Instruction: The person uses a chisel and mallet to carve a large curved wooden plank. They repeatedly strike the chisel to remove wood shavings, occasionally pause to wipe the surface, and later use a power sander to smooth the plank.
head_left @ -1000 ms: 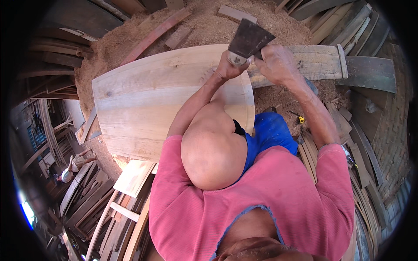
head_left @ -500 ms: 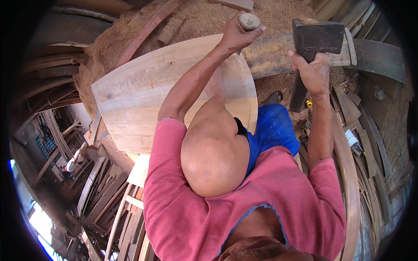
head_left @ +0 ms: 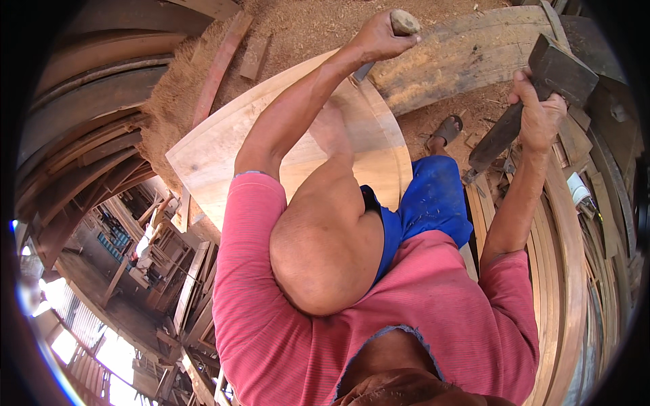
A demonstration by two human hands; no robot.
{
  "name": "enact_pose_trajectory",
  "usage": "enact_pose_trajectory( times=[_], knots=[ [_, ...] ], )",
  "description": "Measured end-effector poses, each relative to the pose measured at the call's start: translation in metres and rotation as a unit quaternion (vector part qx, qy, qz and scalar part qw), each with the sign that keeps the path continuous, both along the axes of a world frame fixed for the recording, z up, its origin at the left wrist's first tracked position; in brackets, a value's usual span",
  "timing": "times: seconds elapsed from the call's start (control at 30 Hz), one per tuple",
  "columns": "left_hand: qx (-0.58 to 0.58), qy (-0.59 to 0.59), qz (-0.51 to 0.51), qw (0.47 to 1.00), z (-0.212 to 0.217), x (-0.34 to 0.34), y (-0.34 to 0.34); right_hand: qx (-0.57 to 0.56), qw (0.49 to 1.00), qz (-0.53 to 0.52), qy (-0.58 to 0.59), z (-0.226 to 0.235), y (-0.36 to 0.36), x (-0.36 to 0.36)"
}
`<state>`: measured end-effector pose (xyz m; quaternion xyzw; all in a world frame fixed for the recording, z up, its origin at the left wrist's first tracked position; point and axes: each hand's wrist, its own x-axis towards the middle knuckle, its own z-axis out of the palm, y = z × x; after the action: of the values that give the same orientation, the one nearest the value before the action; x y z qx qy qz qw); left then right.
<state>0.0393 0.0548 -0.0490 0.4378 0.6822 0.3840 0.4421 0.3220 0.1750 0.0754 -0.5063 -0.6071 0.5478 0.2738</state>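
Raised knee before pale board

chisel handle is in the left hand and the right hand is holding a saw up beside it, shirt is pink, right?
Not quite. The head view shows the right hand raising a dark wooden mallet, not a saw. The rest holds: the left hand closes its grip on the rounded chisel handle set against the pale curved plank, and the shirt is pink.

Dark-headed mallet raised; wooden-handled chisel against pale board.
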Motion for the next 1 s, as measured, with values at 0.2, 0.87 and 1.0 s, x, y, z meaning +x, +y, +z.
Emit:
enact_pose_trajectory(
  times=[0.2,0.87,1.0],
  knots=[
    [-0.036,0.007,-0.009,0.999,0.004,-0.003,0.007,0.062,0.997,-0.001,-0.045,-0.018,0.028,0.012],
    [-0.063,0.016,-0.14,0.988,-0.031,0.006,0.021,-0.075,0.955,0.188,-0.218,-0.102,-0.009,-0.047],
    [-0.097,0.062,-0.144,0.983,-0.043,0.003,0.02,-0.077,0.963,0.137,-0.221,-0.104,0.006,-0.05]
  ],
)
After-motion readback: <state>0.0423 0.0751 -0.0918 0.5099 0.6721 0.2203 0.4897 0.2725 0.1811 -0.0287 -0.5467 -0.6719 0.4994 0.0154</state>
